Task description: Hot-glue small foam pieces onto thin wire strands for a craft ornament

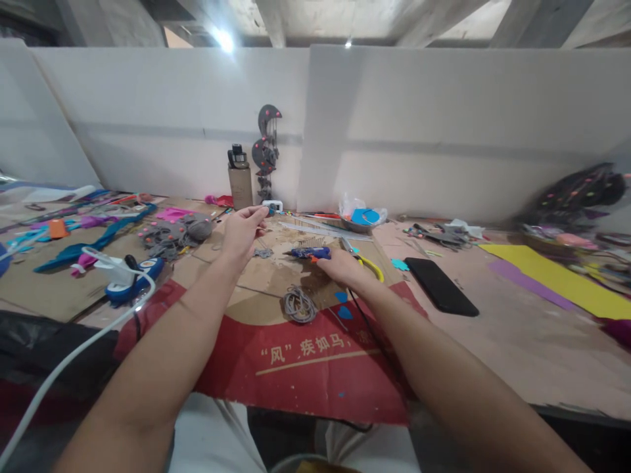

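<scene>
My left hand [244, 231] is raised over the cardboard, thumb and fingers pinched together. A small dark blue bit shows at the fingertips, too small to name. My right hand [341, 268] is closed around the back of a blue glue gun [309, 253] with an orange trigger, its nozzle pointing left. A black cord runs down from beneath my right wrist. Between my hands a small grey piece [263, 253] lies on the board. Nearer to me sits a coil of grey cord [299, 305], with blue heart-shaped cutouts [344, 313] to its right.
Scissors with yellow handles [372, 268] lie beyond my right hand, near a ruler [325, 230]. A black phone [440, 286] is on the right. On the left are a blue-and-white power strip [133, 281] and grey felt pieces [177, 231]. A bottle [240, 184] stands behind.
</scene>
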`<state>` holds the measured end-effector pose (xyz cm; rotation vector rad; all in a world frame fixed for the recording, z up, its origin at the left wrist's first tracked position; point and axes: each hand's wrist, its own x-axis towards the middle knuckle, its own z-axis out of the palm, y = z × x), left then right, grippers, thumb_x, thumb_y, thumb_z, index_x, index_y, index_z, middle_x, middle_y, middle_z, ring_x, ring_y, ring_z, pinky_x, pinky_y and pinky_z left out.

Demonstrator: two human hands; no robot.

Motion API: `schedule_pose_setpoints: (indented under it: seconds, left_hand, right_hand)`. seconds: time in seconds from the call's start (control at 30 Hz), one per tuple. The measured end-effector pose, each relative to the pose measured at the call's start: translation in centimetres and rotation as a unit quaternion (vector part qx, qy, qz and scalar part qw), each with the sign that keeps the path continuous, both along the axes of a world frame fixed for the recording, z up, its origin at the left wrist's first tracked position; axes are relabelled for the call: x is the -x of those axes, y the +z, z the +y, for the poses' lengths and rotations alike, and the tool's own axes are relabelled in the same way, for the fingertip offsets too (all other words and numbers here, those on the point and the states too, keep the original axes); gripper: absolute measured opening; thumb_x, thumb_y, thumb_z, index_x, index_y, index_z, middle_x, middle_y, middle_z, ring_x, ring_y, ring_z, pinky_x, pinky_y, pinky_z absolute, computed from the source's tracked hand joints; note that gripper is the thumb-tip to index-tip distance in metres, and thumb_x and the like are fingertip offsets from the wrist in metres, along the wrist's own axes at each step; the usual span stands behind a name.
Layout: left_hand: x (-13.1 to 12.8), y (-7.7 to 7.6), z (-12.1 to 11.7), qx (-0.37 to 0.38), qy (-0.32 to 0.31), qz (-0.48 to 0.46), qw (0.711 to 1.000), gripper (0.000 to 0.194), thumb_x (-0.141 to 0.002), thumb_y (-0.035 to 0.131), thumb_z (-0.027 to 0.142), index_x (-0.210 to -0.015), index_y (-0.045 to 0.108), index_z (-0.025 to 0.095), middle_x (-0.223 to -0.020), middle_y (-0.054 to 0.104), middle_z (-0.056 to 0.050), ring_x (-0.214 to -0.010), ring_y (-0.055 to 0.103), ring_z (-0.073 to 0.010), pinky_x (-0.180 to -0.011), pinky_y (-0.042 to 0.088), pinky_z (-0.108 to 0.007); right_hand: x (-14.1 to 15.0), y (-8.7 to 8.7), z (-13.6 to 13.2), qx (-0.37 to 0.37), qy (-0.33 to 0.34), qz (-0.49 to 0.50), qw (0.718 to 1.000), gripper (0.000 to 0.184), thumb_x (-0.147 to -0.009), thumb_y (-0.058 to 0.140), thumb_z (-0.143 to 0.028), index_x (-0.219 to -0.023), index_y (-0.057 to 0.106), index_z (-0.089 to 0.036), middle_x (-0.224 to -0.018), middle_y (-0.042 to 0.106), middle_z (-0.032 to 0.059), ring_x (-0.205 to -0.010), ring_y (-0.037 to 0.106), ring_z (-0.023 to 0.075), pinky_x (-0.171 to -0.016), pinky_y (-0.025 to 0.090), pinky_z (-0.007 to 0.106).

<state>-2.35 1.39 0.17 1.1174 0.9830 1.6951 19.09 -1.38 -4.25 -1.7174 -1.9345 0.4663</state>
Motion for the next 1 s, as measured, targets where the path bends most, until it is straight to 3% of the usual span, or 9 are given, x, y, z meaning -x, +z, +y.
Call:
schedule_pose_setpoints:
  seconds: [0.1,0.2,0.33,0.5,0.63,1.0]
  left_hand:
    - [-0.1,-0.1,0.0,-0.004,0.005,0.012,1.000,0.023,-0.060,0.075,0.030,-0.073,0.066,0.015,-0.058,0.057,0.003,-0.047,0.047,-0.0048,-0.041,0.035,-0.015]
    - [-0.1,-0.3,0.1,0.004,-0.001,0.014,1.000,0.022,-0.061,0.075,0.031,-0.073,0.066,0.015,-0.055,0.056,0.003,-0.045,0.046,-0.0046,-0.041,0.034,-0.016]
    - [-0.2,-0.7,0.2,0.014,-0.024,0.021,0.999,0.023,-0.059,0.076,0.032,-0.070,0.065,0.015,-0.053,0.055,0.003,-0.044,0.044,-0.0043,-0.041,0.033,-0.016]
    - [-0.4,-0.8,0.2,0.022,-0.044,0.016,0.999,0.026,-0.056,0.079,0.032,-0.068,0.065,0.015,-0.058,0.057,0.002,-0.046,0.044,-0.0033,-0.041,0.033,-0.015]
    - [-0.5,-0.7,0.1,0.029,-0.047,0.005,0.998,0.027,-0.055,0.080,0.032,-0.070,0.065,0.014,-0.065,0.059,0.001,-0.048,0.045,-0.0029,-0.041,0.035,-0.014]
    - [-0.6,-0.6,0.0,0.021,-0.058,0.004,0.998,0.022,-0.060,0.077,0.031,-0.070,0.066,0.015,-0.066,0.061,0.000,-0.048,0.046,-0.0041,-0.041,0.033,-0.015]
  right_hand:
    - [0.0,1.0,-0.1,-0.023,-0.037,0.100,0.994,0.016,-0.068,0.057,-0.032,-0.077,0.058,-0.019,-0.070,0.065,0.0067,-0.063,0.059,0.0205,-0.055,0.042,0.029]
    - [0.3,2.3,-1.0,-0.122,-0.056,0.214,0.968,0.028,-0.065,0.055,-0.026,-0.093,0.052,-0.020,-0.084,0.064,0.0054,-0.070,0.059,0.0188,-0.059,0.044,0.028]
    - [0.9,3.5,-2.1,-0.114,0.024,0.313,0.943,0.028,-0.069,0.048,-0.022,-0.096,0.048,-0.023,-0.085,0.062,0.0027,-0.069,0.060,0.0161,-0.063,0.048,0.028]
    - [1.6,3.7,-2.9,-0.122,0.117,0.337,0.926,0.034,-0.068,0.049,-0.020,-0.101,0.049,-0.022,-0.094,0.062,0.0039,-0.076,0.058,0.0155,-0.066,0.049,0.027]
    - [1.9,3.5,-3.1,-0.119,0.180,0.351,0.911,0.027,-0.073,0.048,-0.020,-0.100,0.048,-0.020,-0.095,0.059,0.0033,-0.065,0.054,0.0111,-0.060,0.049,0.026]
    - [1.9,3.1,-2.8,-0.135,0.184,0.297,0.927,0.018,-0.081,0.049,-0.027,-0.097,0.047,-0.020,-0.086,0.057,0.0022,-0.061,0.050,0.0108,-0.059,0.046,0.027]
